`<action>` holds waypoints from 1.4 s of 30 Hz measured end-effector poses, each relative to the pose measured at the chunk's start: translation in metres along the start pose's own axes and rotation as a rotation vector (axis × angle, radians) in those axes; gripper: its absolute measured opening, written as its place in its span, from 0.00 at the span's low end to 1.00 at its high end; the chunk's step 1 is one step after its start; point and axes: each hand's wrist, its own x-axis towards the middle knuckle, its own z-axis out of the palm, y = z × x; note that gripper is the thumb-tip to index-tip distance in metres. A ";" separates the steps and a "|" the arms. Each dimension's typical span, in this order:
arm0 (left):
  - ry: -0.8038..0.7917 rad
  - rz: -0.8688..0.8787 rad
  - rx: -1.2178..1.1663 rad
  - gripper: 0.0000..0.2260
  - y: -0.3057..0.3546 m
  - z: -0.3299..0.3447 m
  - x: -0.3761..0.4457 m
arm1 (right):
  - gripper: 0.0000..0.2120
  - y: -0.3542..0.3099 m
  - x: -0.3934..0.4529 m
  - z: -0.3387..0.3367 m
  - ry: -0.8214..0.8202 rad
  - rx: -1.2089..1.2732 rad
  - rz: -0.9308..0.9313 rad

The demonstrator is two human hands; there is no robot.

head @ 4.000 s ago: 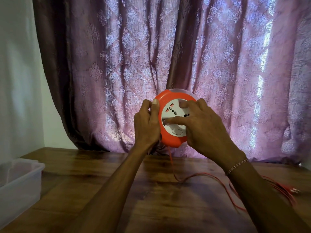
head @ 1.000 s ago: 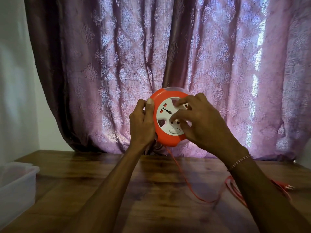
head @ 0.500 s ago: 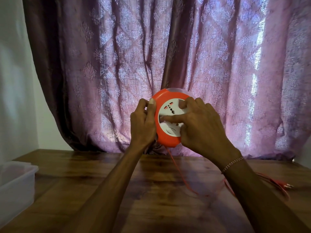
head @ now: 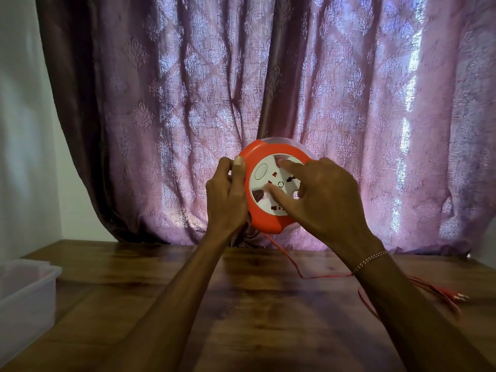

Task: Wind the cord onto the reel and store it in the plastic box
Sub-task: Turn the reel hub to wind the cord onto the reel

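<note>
Reel (head: pixel 268 210) is held upright above the tabletop (head: pixel 241 304), centre. Left hand (head: pixel 225 200) grips its orange rim; right hand (head: pixel 322 200) has fingers spread on the white face, prob. turning it, not clasping. Risks: loose cord (head: pixel 292 261) snags under right forearm or tangles near the plug (head: pixel 456 296), far right; fingers slip. Box (head: pixel 26 291) at left edge. Purple curtain (head: pixel 188 103) behind, white wall left.

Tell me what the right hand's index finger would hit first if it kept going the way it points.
The right hand points its index finger up and left across the white socket face of the reel, which it already touches. Going on, it would probably meet the orange rim, then the left hand's thumb; depth is unclear.
</note>
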 end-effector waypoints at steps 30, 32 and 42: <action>0.012 -0.001 0.028 0.18 -0.001 0.000 0.000 | 0.33 -0.007 -0.007 0.013 -0.045 0.017 0.149; 0.030 -0.009 0.031 0.19 -0.001 0.001 0.000 | 0.32 -0.004 -0.006 0.012 -0.069 -0.016 0.122; 0.024 0.013 0.010 0.17 0.000 -0.002 0.002 | 0.22 0.010 0.002 0.002 -0.261 0.006 -0.261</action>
